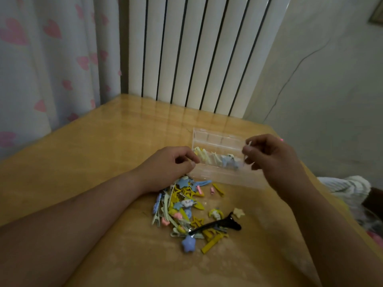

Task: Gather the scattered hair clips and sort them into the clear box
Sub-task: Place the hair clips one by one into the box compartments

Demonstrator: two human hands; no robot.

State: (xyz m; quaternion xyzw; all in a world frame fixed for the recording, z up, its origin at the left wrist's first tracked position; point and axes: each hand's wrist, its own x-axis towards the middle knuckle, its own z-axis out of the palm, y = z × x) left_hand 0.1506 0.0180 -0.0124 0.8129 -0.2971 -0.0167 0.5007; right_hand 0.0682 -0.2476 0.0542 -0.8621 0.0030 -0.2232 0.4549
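Glossy yellow wood bench (83,162) was seen from above, pushed into a room corner. White ribbed radiator (196,48) was set behind its far edge and reflected in the varnish. Pale curtain (51,59) printed with pink hearts was hung at the left. Grey-white wall (342,90) was seen at the right, with a thin dark cable (300,59) run down it. White cloth (348,185) was bunched beyond the bench's right edge. Lighting was dim.

Clear box (219,175) was placed on the bench right of centre, long and shallow, with its lid (217,137) stood open at the far side. Pale yellow and light blue clips were already laid inside, across the middle and left part. Divider walls could not be made out clearly.

Hair clips (182,208) were heaped in a loose pile just in front of the box: mostly yellow, blue, pale green and pink, with star and cloud shapes. A long black clip (217,224) was laid across the near right side of the pile, a cream star (238,213) near its tip. A blue star clip (188,244) and a yellow bar clip (212,244) were at the near edge.

Left hand (172,164) was held at the box's left end, fingers curled; whether anything was pinched could not be told. Right hand (273,158) was held over the box's right end, a thin pale clip (249,145) pinched between thumb and fingers.
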